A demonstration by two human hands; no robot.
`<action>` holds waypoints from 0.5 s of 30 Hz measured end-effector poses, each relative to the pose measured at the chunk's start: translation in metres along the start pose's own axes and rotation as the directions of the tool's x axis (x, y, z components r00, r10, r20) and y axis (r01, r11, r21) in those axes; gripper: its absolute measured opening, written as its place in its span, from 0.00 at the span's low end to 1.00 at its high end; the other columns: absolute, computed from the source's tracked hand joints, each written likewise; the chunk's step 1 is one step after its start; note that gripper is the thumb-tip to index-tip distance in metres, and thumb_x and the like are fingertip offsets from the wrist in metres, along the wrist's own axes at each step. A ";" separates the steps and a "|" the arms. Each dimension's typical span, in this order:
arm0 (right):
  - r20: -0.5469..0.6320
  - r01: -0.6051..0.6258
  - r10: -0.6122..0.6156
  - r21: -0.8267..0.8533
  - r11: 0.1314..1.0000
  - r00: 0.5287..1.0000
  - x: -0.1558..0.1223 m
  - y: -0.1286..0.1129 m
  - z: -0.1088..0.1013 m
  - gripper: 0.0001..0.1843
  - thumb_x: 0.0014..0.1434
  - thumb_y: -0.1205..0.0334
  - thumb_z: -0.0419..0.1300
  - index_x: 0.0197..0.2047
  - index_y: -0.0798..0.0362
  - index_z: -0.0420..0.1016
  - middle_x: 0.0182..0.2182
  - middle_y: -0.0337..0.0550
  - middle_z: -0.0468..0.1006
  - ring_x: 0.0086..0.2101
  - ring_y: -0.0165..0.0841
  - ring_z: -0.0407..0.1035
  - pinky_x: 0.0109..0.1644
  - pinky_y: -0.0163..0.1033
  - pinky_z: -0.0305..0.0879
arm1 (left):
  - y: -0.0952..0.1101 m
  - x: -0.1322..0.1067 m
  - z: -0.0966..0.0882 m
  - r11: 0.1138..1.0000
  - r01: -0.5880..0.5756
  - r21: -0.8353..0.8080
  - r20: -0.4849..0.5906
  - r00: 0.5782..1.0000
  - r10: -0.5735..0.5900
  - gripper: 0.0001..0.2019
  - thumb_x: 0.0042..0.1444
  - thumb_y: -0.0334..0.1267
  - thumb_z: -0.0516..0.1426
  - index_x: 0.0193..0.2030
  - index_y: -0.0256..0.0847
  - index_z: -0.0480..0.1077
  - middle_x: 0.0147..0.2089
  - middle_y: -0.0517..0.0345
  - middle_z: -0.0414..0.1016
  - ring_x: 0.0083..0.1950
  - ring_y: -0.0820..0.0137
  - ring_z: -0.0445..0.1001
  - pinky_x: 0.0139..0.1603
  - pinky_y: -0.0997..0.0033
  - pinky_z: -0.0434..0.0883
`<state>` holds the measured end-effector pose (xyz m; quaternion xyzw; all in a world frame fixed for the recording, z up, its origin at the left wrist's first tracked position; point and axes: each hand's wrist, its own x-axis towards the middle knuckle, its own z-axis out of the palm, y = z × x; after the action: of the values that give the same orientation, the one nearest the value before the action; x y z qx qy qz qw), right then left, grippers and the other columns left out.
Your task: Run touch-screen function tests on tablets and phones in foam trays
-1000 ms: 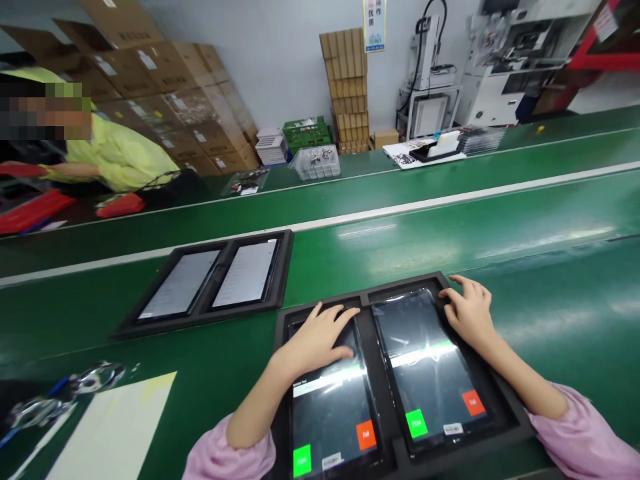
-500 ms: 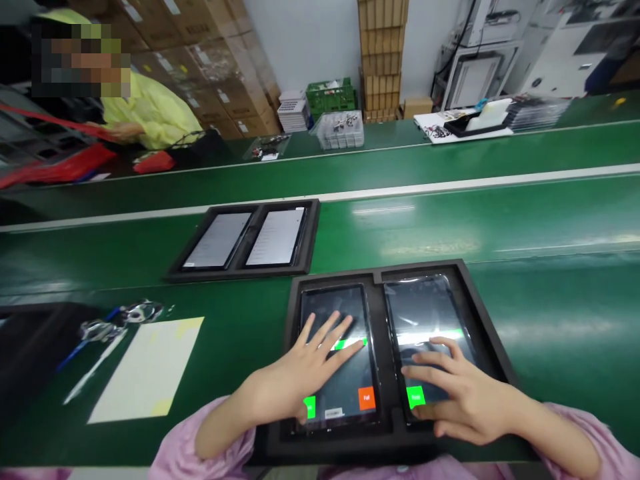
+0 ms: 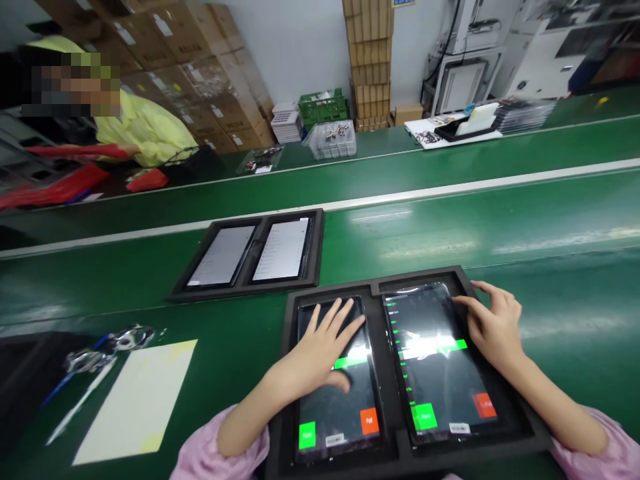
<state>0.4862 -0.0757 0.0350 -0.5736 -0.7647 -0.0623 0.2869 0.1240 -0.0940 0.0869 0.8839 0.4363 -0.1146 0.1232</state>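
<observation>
Two tablets lie side by side in a black foam tray [image 3: 387, 373] right in front of me. My left hand [image 3: 320, 343] is spread over the upper half of the left tablet [image 3: 337, 407], fingers apart; whether the fingertips touch the glass I cannot tell. My right hand [image 3: 495, 327] is at the upper right edge of the right tablet [image 3: 440, 380], index finger at its side and other fingers over the tray's rim, holding nothing. Both screens are dark with a green bar, a green button at lower left and a red one at lower right.
Behind lies a second foam tray [image 3: 320, 240] with two lit tablets. At left are a paper sheet [image 3: 137, 400], blue and white pens [image 3: 80, 393] and a dark tray [image 3: 25, 380]. Across the line, a person in yellow [image 3: 150, 127] handles red material; a clear parts box [image 3: 333, 140] stands nearby.
My right hand has moved from the right tablet's lower left up to its upper right edge. My left hand has shifted slightly up, uncovering the green button. Green text lines now show on the right screen.
</observation>
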 end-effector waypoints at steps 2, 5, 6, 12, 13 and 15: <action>0.036 -0.044 0.048 -0.088 0.995 0.998 0.001 0.004 0.009 0.19 0.59 0.71 0.50 0.43 0.51 0.80 0.53 0.57 0.66 0.51 0.54 0.61 0.48 0.61 0.63 | 0.001 0.021 0.000 0.993 0.106 0.058 -0.076 0.992 -0.102 0.50 0.50 0.54 0.68 0.74 0.43 0.49 0.76 0.35 0.42 0.75 0.39 0.39 0.70 0.31 0.48; 0.074 -0.078 0.089 -0.147 0.986 0.993 -0.002 0.006 0.018 0.19 0.57 0.72 0.51 0.43 0.53 0.81 0.55 0.59 0.64 0.51 0.56 0.59 0.47 0.64 0.64 | 0.004 0.043 -0.001 0.983 0.177 0.057 -0.147 0.975 -0.167 0.40 0.54 0.56 0.64 0.69 0.38 0.61 0.72 0.33 0.54 0.72 0.40 0.53 0.69 0.38 0.58; 0.077 -0.087 0.099 -0.142 0.986 0.992 -0.003 0.007 0.020 0.20 0.55 0.73 0.51 0.43 0.52 0.81 0.55 0.58 0.63 0.51 0.56 0.59 0.46 0.63 0.65 | 0.005 0.047 -0.001 0.982 0.184 0.047 -0.158 0.972 -0.174 0.38 0.54 0.56 0.64 0.67 0.38 0.63 0.71 0.33 0.57 0.71 0.40 0.57 0.68 0.40 0.60; 0.131 -0.155 0.166 -0.087 0.984 0.977 0.000 0.010 0.029 0.25 0.50 0.78 0.54 0.43 0.47 0.82 0.57 0.52 0.62 0.52 0.52 0.58 0.48 0.57 0.66 | -0.002 0.050 0.005 0.986 0.144 0.082 -0.170 0.977 -0.128 0.34 0.55 0.56 0.64 0.65 0.44 0.66 0.69 0.34 0.62 0.67 0.42 0.64 0.63 0.41 0.66; 0.136 -0.181 0.191 -0.088 0.980 0.972 0.002 0.008 0.028 0.25 0.50 0.79 0.54 0.43 0.47 0.82 0.57 0.52 0.61 0.53 0.52 0.58 0.49 0.58 0.66 | -0.004 0.048 0.008 0.985 0.145 0.098 -0.145 0.981 -0.130 0.34 0.55 0.56 0.63 0.65 0.45 0.66 0.68 0.35 0.62 0.67 0.42 0.64 0.63 0.41 0.66; 0.161 -0.232 0.242 -0.077 0.970 0.957 0.005 0.000 0.026 0.25 0.50 0.80 0.55 0.44 0.47 0.82 0.58 0.50 0.62 0.54 0.52 0.56 0.52 0.57 0.63 | -0.013 0.047 0.018 0.978 0.163 0.127 -0.082 0.985 -0.153 0.31 0.54 0.55 0.63 0.63 0.46 0.69 0.67 0.38 0.65 0.66 0.42 0.65 0.64 0.42 0.66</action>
<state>0.4760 -0.0606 0.0158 -0.6724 -0.7098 -0.0002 0.2098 0.1393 -0.0574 0.0539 0.8562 0.5007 -0.1212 0.0389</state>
